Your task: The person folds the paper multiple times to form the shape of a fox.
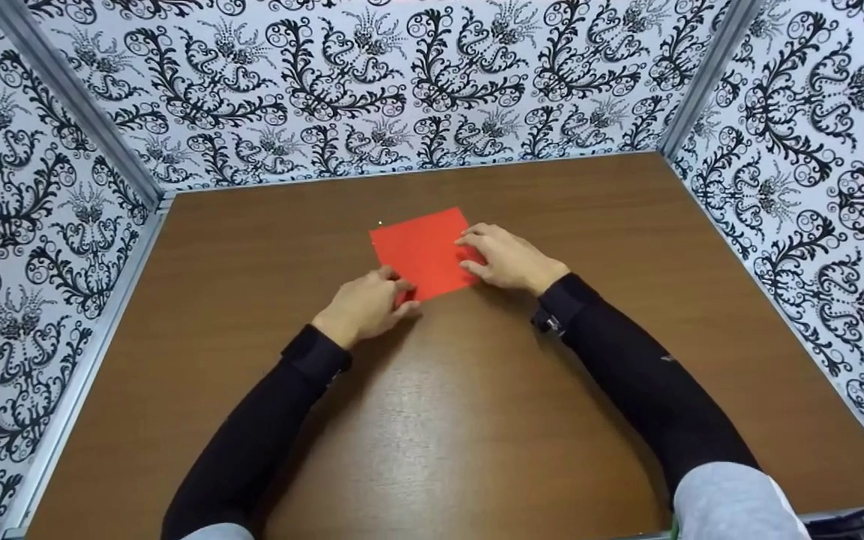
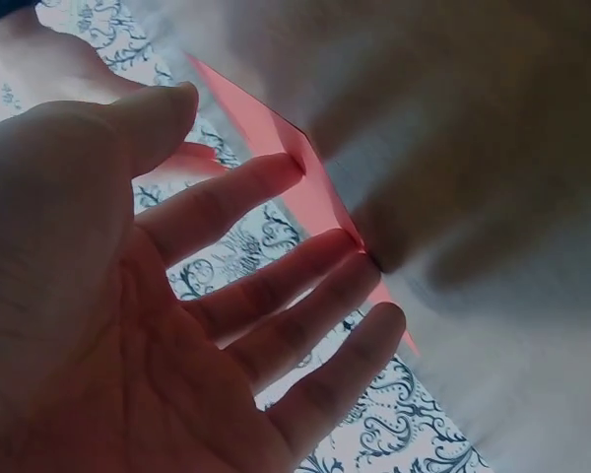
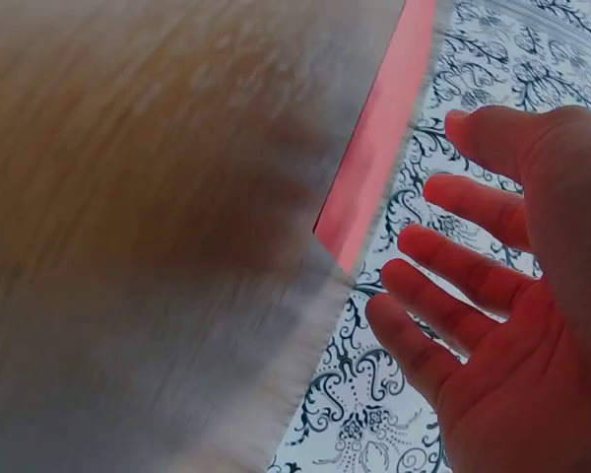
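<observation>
Head view: your left hand touches red paper, right hand hovers, both fingers-spread; one-sided pressure could skew it.

Black forearm sleeves, black wristbands, grey upper sleeves.

Brown wood-grain tabletop, red square sheet on it

Booth-like workspace, wider setting unclear, brown wood-grain tabletop, patterned walls on three sides, metal corner posts
</observation>
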The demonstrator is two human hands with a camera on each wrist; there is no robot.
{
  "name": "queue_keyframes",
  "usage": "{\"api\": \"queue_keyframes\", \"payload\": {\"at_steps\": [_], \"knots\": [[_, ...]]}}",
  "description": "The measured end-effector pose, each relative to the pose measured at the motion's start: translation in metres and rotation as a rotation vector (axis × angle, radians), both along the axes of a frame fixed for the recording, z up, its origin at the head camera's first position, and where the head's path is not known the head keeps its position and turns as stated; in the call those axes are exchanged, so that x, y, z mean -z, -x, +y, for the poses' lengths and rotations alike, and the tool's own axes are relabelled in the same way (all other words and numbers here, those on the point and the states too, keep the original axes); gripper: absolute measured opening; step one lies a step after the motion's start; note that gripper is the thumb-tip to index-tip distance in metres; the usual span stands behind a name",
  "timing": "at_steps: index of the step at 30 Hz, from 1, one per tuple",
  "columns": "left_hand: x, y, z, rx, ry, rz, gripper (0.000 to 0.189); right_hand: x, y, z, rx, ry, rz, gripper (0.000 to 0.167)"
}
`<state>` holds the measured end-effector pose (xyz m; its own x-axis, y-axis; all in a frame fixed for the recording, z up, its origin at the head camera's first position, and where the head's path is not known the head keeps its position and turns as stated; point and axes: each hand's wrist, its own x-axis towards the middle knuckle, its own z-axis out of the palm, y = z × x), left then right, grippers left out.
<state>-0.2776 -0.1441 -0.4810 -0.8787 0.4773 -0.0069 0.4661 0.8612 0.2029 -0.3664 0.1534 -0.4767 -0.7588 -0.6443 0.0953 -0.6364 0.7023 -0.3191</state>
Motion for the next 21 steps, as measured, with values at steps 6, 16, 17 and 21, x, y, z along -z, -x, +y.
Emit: {"api": "queue_keyframes", "payload": {"at_steps": [6,16,17,21], "knots": [[-0.001,-0.013,0.009,0.017,0.02,0.015,0.047,0.005,0.001,-0.002,-0.042,-0.06,0.005,0.045],[0.001,-0.019,0.015,0.034,0.027,0.033,0.047,0.005,-0.003,0.001,-0.055,-0.104,-0.003,0.042],[0.001,-0.019,0.014,0.033,0.024,0.03,0.046,0.004,-0.004,0.001,-0.059,-0.105,-0.001,0.042],[0.001,-0.014,0.011,0.034,0.013,0.017,0.047,0.004,-0.008,0.002,-0.087,-0.106,0.012,0.041]]}}
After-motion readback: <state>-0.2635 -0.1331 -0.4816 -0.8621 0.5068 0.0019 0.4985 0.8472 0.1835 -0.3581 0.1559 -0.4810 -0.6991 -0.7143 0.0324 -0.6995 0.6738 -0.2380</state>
